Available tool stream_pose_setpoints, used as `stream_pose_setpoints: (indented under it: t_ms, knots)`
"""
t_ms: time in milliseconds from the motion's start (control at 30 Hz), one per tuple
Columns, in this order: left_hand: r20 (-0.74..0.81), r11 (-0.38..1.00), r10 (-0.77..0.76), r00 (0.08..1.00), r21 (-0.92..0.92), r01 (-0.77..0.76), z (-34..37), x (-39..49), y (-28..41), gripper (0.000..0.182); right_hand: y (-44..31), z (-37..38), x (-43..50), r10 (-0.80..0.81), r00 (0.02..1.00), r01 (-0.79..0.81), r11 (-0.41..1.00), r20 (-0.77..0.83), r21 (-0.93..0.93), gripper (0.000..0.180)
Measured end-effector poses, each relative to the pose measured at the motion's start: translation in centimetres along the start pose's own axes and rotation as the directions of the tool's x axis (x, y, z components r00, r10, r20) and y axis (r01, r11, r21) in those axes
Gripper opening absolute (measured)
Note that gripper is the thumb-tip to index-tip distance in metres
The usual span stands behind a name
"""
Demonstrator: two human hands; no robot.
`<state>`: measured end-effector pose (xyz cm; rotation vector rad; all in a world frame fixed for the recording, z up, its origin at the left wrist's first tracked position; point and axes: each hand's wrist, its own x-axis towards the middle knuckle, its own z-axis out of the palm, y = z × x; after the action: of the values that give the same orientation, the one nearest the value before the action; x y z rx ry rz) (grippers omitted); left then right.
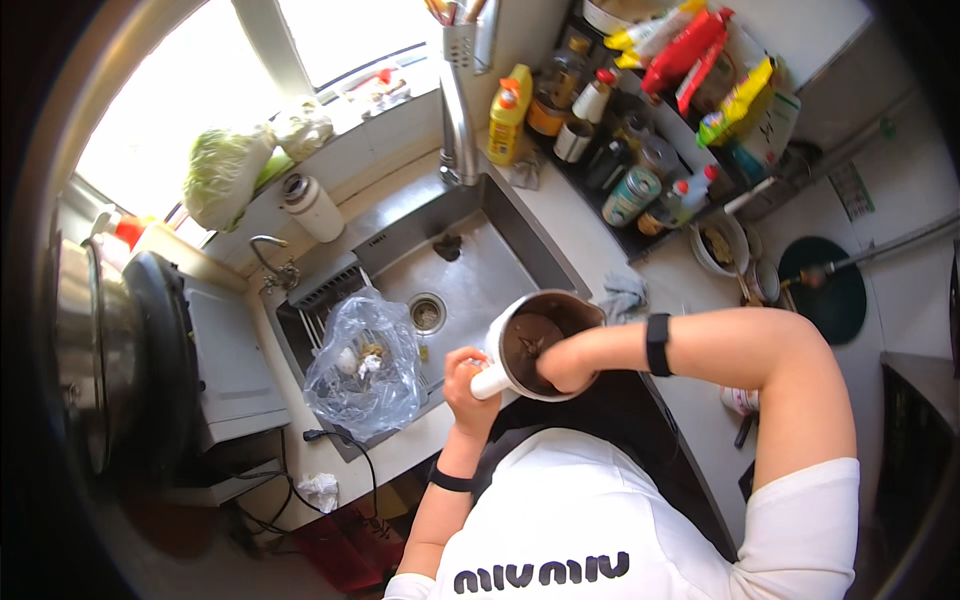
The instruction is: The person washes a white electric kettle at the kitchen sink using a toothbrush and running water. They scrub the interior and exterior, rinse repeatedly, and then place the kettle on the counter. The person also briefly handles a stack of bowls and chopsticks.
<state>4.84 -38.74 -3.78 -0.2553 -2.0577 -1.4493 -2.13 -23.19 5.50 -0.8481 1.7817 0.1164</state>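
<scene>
My left hand (471, 397) is closed around the white handle (491, 382) of a blender jug (556, 306), held tilted over the sink's front edge. Its mouth faces me, showing a brown-grey metal inside with blades (531, 346) at the bottom. My right hand (568, 365) reaches down into the jug beside the blades. Its fingertips are hidden, so I cannot see whether they grip anything. Behind the jug lies the stainless steel sink (499, 262), with a strainer drain (427, 312) and a dark wet scrap (448, 247).
A clear plastic bag (352, 412) with food scraps sits over the sink's left part. Nearby are a tall faucet (459, 127), a white bottle (315, 210) and a power cord's plug (313, 434). To the right stand a condiment rack (600, 217) and a grey cloth (625, 294).
</scene>
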Motion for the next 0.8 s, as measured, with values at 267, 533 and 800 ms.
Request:
stream_pose_setpoints:
  t_ms: [267, 533, 800]
  knots:
    - [0.009, 1.000, -0.017, 1.000, 0.024, 0.017, 0.1, 0.0, 0.1, 0.020, 0.4, -2.4, -0.8, 0.011, 0.982, 0.011, 0.993, 0.186, -0.118, 0.028]
    - [-0.002, 0.999, 0.008, 1.000, 0.036, -0.007, 0.1, 0.1, 0.1, 0.020, 0.7, -0.4, 0.0, 0.136, 0.984, -0.110, 0.973, 0.117, -0.205, 0.026]
    - [0.019, 0.999, -0.054, 0.998, -0.009, 0.054, 0.1, -0.3, -0.1, 0.020, 1.5, -0.2, 1.9, 0.149, 0.969, -0.089, 0.956, 0.199, -0.281, 0.032]
